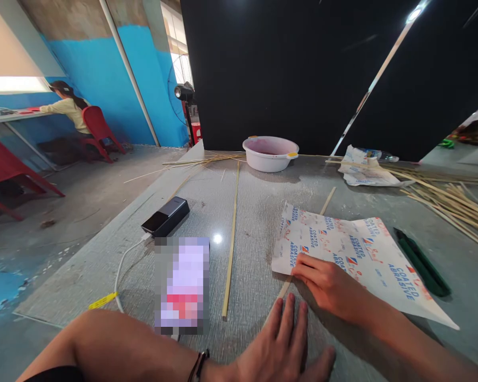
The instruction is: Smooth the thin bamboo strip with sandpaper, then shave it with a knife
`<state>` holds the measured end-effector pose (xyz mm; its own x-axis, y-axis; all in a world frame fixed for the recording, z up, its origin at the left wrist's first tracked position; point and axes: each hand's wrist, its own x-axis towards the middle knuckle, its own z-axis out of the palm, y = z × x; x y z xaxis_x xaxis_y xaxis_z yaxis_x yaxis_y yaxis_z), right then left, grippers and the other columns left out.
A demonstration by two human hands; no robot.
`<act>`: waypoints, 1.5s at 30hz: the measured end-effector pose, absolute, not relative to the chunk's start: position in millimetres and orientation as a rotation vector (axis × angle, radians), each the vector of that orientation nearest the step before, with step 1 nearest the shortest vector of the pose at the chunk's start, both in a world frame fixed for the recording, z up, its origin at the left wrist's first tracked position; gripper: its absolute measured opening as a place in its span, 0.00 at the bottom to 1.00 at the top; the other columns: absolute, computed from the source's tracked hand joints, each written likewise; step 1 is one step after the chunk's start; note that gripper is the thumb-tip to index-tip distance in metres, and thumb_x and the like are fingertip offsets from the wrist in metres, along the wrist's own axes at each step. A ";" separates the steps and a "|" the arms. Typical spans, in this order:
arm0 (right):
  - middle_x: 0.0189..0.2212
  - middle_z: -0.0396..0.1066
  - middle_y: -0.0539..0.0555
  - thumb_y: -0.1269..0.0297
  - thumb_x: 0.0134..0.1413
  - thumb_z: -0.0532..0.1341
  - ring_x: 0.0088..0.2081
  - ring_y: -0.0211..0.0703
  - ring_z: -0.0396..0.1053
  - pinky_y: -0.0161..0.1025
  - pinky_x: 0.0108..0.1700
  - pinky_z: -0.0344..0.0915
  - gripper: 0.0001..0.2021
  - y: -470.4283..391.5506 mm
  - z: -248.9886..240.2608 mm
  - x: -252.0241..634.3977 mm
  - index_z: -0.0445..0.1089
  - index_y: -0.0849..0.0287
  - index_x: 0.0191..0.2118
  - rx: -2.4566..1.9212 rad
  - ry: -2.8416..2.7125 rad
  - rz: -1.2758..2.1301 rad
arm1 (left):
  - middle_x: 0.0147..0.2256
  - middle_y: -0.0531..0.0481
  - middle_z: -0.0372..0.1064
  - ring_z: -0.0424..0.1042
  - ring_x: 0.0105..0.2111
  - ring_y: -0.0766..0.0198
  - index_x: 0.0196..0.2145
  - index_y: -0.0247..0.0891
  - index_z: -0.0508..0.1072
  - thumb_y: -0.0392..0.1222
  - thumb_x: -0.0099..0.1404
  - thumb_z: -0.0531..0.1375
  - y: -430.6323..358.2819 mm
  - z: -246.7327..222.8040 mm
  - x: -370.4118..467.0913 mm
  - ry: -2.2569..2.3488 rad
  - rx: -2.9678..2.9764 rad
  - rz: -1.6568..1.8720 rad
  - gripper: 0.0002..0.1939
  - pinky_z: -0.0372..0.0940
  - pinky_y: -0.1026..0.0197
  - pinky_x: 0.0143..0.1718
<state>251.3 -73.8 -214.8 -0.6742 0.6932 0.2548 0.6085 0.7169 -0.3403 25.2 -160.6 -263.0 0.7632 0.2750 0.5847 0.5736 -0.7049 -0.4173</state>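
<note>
My left hand (276, 342), with a dark bracelet at the wrist, lies with fingers stretched out over the lower end of a thin bamboo strip (329, 200). A sheet of sandpaper (342, 249), its white printed back facing up, covers the middle of that strip. My right hand (329, 284) pinches the sheet's near left edge, just beyond my left fingertips. What lies under the right fingers is hidden. To the left, a second bamboo strip (231, 244) rests lengthwise on the board. A dark green utility knife (421, 260) lies right of the sheet.
Left on the grey board (143, 281) are a black power bank (166, 216) with a white cable and a blurred phone (185, 286). A white basin (270, 155) stands at the back. Bamboo strips (458, 207) pile at right. Far left, a person (69, 106) sits at a table.
</note>
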 end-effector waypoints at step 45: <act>0.38 0.72 0.56 0.81 0.68 0.51 0.36 0.46 0.73 0.41 0.39 0.70 0.16 -78.6 -214.7 246.9 0.75 0.59 0.42 -1.031 -2.529 0.309 | 0.54 0.42 0.81 0.82 0.55 0.50 0.78 0.41 0.55 0.47 0.81 0.57 -157.9 -257.0 23.8 -0.621 -2.379 -0.657 0.33 0.70 0.49 0.58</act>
